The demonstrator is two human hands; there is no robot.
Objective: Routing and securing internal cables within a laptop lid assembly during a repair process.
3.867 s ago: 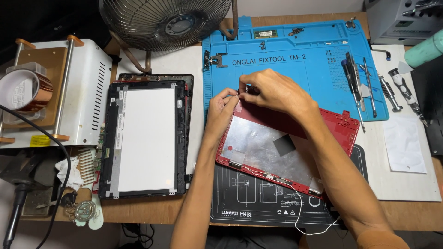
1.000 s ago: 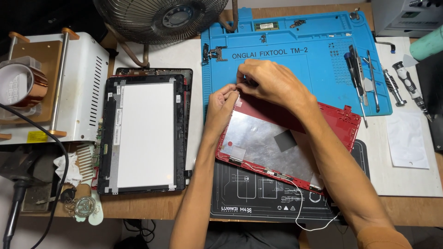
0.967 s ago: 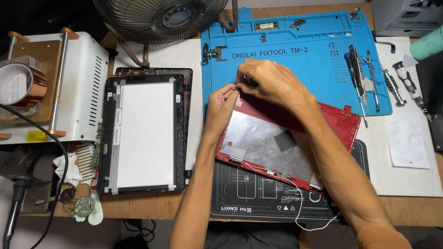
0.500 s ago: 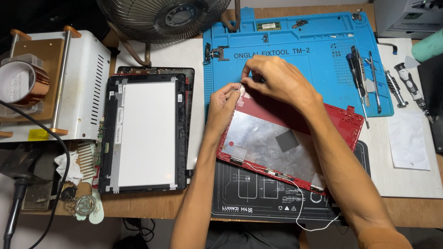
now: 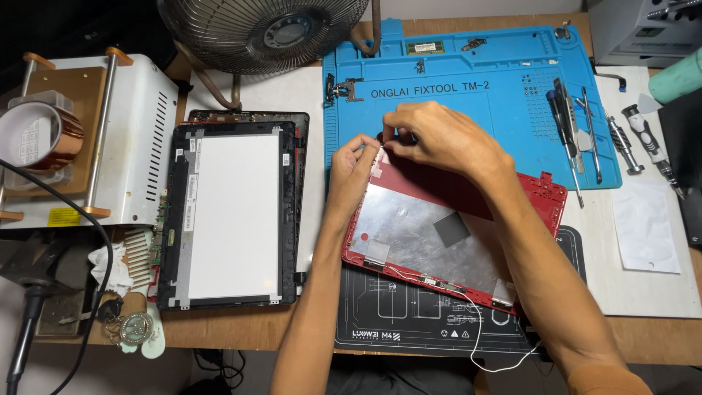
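A red laptop lid (image 5: 537, 201) lies inside-up, tilted, its silver foil lining (image 5: 417, 230) showing, across a blue work mat and a black mat. My left hand (image 5: 349, 172) and my right hand (image 5: 439, 139) meet at the lid's far-left corner. Thumb and fingertips of each hand pinch there. What sits between the fingertips is too small to make out. A thin white cable (image 5: 479, 333) trails from the lid's near edge toward me.
A bare screen panel (image 5: 230, 216) in a black frame lies to the left. Behind are a fan (image 5: 263, 29) and the blue mat (image 5: 482, 91); screwdrivers and tweezers (image 5: 578, 135) lie at right. A white machine (image 5: 135, 139) with a tape roll (image 5: 36, 135) stands far left.
Both hands stay at the lid's far-left corner with only small finger movements. The lid and the screen panel have not moved.
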